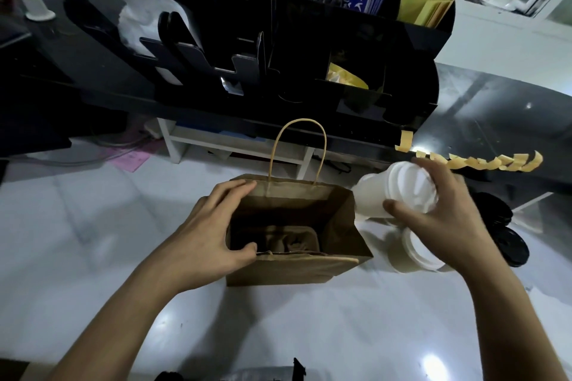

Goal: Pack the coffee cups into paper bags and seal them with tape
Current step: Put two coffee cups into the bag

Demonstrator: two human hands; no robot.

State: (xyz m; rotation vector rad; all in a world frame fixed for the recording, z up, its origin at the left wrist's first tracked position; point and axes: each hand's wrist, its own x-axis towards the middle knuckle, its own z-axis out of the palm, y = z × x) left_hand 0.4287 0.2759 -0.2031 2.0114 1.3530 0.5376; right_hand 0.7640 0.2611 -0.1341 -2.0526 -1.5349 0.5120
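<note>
Left hand [213, 226]: my fingers and thumb grip the paper bag [297, 266] rim, spreading it open.
Right hand [445, 213]: my fingers clasp a lidded white cup [399, 192] beside the bag.

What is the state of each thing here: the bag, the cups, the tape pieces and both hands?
paper bag: upright, mouth open, unsealed.
left hand: holds the bag's left edge open.
right hand: grips a cup.
held cup: lidded, tilted, outside the bag.
second cup: lidded, lying on the table.
tape pieces: cut, hanging from the counter edge.
</note>
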